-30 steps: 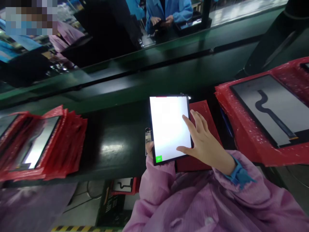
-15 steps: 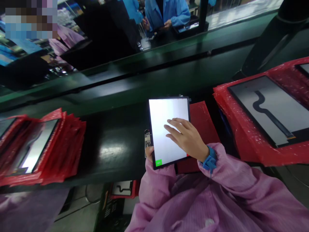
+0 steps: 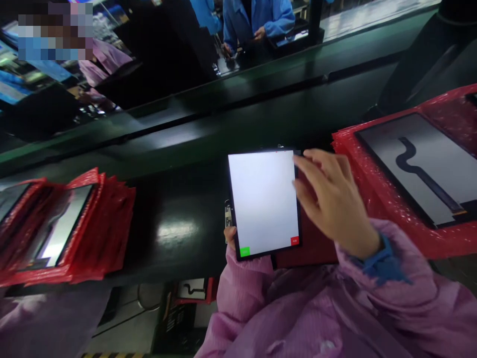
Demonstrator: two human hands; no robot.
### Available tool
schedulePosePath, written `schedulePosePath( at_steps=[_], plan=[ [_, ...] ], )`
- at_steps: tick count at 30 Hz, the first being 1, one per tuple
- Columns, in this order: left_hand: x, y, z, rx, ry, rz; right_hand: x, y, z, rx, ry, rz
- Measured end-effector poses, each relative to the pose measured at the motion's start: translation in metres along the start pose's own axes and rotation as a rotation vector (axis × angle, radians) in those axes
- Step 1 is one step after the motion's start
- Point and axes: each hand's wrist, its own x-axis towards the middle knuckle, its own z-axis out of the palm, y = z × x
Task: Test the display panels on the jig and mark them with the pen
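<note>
A lit display panel (image 3: 264, 199) with a white screen, a green box at its lower left and a red box at its lower right is tilted up in front of me. My left hand (image 3: 230, 237) grips it from the lower left; the thumb shows at the edge and the other fingers are hidden behind. A small circuit board (image 3: 228, 214) sticks out beside the panel's left edge. My right hand (image 3: 331, 194), with a blue band at its wrist, is at the panel's upper right edge, fingers apart and holding nothing. Whether its fingertips touch the panel I cannot tell.
To the right, a panel with a dark ribbon cable (image 3: 428, 174) lies on red bubble-wrap sleeves (image 3: 376, 199). More red sleeves with panels (image 3: 108, 223) are stacked at left on the dark bench (image 3: 167, 209). Co-workers in blue (image 3: 257, 25) and pink clothing sit across the bench.
My right hand has moved right, from over the middle of the screen to its upper right edge, uncovering the red box. My left hand keeps hold of the panel.
</note>
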Motion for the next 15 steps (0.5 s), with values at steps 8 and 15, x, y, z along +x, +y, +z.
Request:
schedulePosePath(
  at_steps=[8, 15],
  plan=[
    [-0.002, 0.001, -0.002, 0.06, 0.066, 0.05, 0.062, 0.022, -0.007, -0.28, -0.457, 0.271],
    [0.004, -0.007, 0.025, 0.158, 0.109, 0.069, 0.058, 0.022, -0.025, 0.105, -0.579, -0.225]
  ],
)
